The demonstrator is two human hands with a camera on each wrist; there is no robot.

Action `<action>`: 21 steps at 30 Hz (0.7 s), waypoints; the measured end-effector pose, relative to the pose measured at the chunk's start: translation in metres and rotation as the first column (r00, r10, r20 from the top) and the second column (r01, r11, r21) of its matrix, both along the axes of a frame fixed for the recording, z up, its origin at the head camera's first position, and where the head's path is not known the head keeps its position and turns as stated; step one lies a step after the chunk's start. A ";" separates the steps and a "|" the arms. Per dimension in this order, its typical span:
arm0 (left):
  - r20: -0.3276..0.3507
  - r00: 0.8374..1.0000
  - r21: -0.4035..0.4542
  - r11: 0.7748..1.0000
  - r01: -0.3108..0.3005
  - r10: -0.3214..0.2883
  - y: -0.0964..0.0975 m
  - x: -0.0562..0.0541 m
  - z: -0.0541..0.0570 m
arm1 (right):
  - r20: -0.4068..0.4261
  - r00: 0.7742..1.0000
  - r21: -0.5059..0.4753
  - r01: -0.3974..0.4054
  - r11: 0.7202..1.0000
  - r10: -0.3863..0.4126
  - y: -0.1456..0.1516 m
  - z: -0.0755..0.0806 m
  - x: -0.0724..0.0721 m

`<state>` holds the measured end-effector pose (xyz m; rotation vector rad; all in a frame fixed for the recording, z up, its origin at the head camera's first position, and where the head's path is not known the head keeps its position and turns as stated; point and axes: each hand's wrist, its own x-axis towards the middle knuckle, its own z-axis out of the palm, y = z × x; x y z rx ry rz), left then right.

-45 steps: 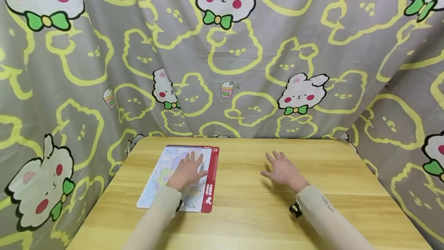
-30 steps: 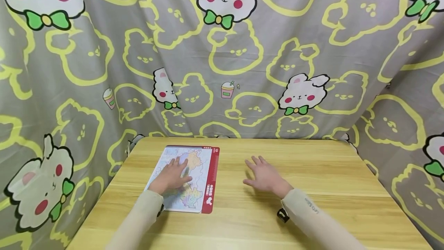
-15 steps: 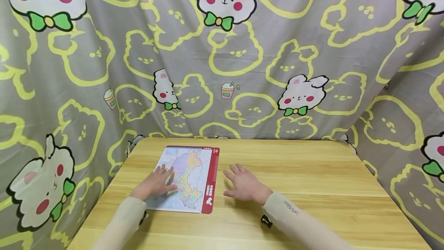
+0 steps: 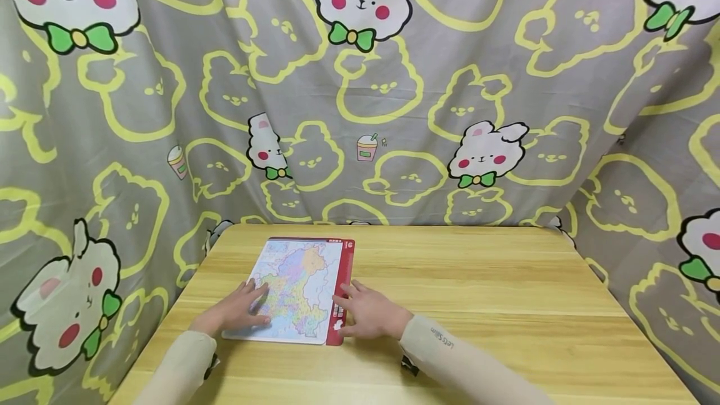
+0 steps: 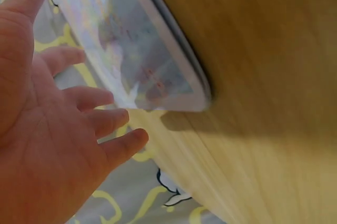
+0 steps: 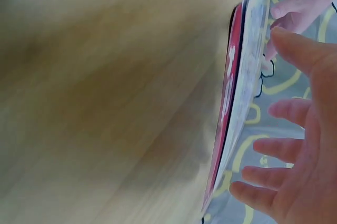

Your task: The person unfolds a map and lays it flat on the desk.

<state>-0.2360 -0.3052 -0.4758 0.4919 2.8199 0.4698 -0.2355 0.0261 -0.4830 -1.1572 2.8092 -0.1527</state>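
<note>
A flat map board [image 4: 298, 286], printed with a many-coloured map and a red strip along its right side, lies on the left part of the table. My left hand [image 4: 233, 310] hovers at its left edge, fingers spread. In the left wrist view, open fingers [image 5: 124, 147] show beside the board's rounded white corner [image 5: 184, 100]. Over the red strip is my right hand [image 4: 371, 312], its fingers extended and apart. From the right wrist, the board's side [image 6: 231, 97] shows a red layer and a white layer, with the right hand's thumb and fingers near it.
The wooden table [image 4: 478, 280] stretches away to the right of the board. Behind it and at both sides hangs a grey curtain [image 4: 388, 180] with rabbits and yellow outlines. Dark straps [image 4: 409, 365] circle the wrists under pale sleeves.
Both hands have moved left and toward me. The left has drawn back from the board's middle to its left edge; the right has come from the table onto the red strip.
</note>
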 end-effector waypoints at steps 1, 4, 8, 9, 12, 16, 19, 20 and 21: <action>0.007 1.000 0.008 1.000 0.003 -0.003 -0.001 0.001 0.000 | 0.000 1.000 0.009 -0.007 1.000 0.007 -0.003 -0.001 0.000; 0.022 1.000 0.021 1.000 0.017 -0.017 -0.004 0.004 0.000 | 0.003 0.999 0.016 -0.035 0.999 0.035 -0.010 -0.003 0.001; 0.056 0.998 0.026 0.999 0.023 -0.024 -0.006 0.006 -0.002 | -0.013 0.997 0.035 -0.078 0.996 0.079 -0.018 -0.005 0.003; 0.062 0.998 0.022 1.000 0.022 -0.023 -0.006 0.006 -0.003 | -0.018 0.996 0.044 -0.088 0.995 0.088 -0.019 -0.005 0.004; 0.065 0.998 0.019 1.000 0.025 -0.026 -0.008 0.007 -0.006 | -0.029 0.993 0.071 -0.114 0.991 0.116 -0.024 -0.007 0.005; 0.050 0.998 0.023 0.999 0.025 -0.027 -0.010 0.008 -0.010 | -0.026 0.991 0.091 -0.129 0.988 0.131 -0.030 -0.010 0.006; 0.043 0.999 0.026 0.999 0.028 -0.030 -0.011 0.008 -0.011 | -0.031 0.991 0.105 -0.128 0.986 0.132 -0.033 -0.012 0.007; 0.041 0.999 0.026 0.999 0.030 -0.031 -0.011 0.008 -0.011 | -0.036 0.990 0.110 -0.128 0.986 0.133 -0.034 -0.013 0.008; 0.038 0.999 0.028 0.999 0.032 -0.033 -0.011 0.008 -0.011 | -0.040 0.990 0.116 -0.131 0.985 0.137 -0.035 -0.013 0.008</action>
